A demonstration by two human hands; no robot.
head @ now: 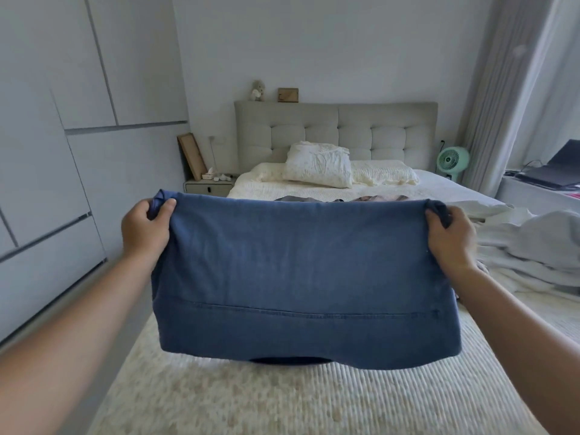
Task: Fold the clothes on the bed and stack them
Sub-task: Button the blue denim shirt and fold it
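The left hand and right hand each pinch a top corner of the blue garment, holding it stretched and doubled above the bed, probably to square the fold before stacking.

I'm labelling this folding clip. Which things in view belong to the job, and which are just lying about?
Part of the job:
- blue garment, held up by left hand and right hand
- other clothes behind it
- bed

Just lying about:
- pillow
- green fan
- laptop
- nightstand
- white bedding heap
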